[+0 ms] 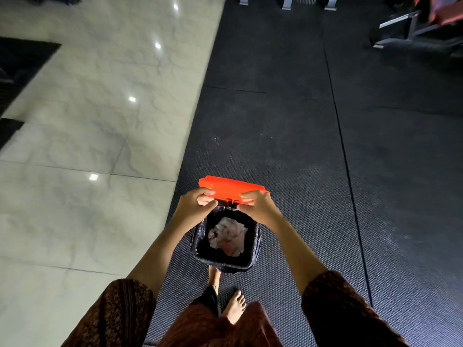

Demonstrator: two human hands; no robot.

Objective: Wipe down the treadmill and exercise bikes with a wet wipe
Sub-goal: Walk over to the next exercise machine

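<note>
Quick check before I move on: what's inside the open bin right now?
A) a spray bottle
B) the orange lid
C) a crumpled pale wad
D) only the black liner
C: a crumpled pale wad lies in the black-lined bin, while the left hand and right hand hold the orange lid up at the bin's far side.

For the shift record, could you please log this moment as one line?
left hand: grips orange lid | right hand: grips lid | bin: open, crumpled wipes inside
</note>
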